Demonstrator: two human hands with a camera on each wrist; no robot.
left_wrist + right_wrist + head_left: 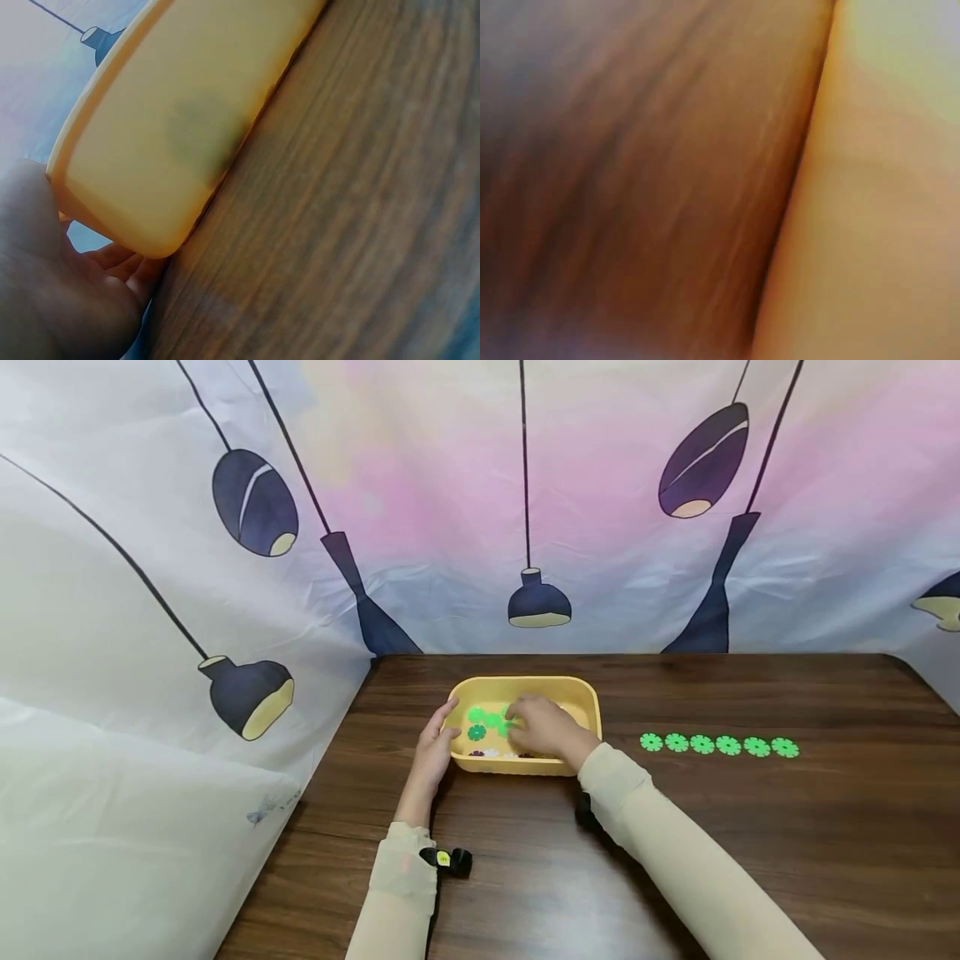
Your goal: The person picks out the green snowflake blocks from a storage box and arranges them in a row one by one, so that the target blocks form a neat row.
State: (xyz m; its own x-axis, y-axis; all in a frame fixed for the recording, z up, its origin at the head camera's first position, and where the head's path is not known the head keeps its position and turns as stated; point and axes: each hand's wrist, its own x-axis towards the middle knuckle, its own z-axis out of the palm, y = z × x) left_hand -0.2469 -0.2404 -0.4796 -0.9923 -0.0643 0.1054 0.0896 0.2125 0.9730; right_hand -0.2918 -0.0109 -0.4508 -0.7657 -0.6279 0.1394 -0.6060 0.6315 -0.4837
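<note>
A yellow plastic bin (525,766) stands on the table and holds several flower-shaped plastic discs. My left hand (433,750) grips its left end, thumb at the rim; the left wrist view shows the fingers (120,262) around the bin's end. Inside the bin is my right hand (549,727), fingertips bent down among light green discs (491,720); I cannot tell whether they pinch one. A darker green disc (477,732) lies nearer the bin's left front. White discs (491,752) and a purple disc (476,754) show along the front wall. The right wrist view catches only the bin's blurred side (870,225).
On the brown wooden table (510,860), a straight row of several green discs (727,745) lies to the right of the bin. Behind the table hangs a cloth (450,527) printed with lamps. Another pale cloth (112,827) borders the left edge.
</note>
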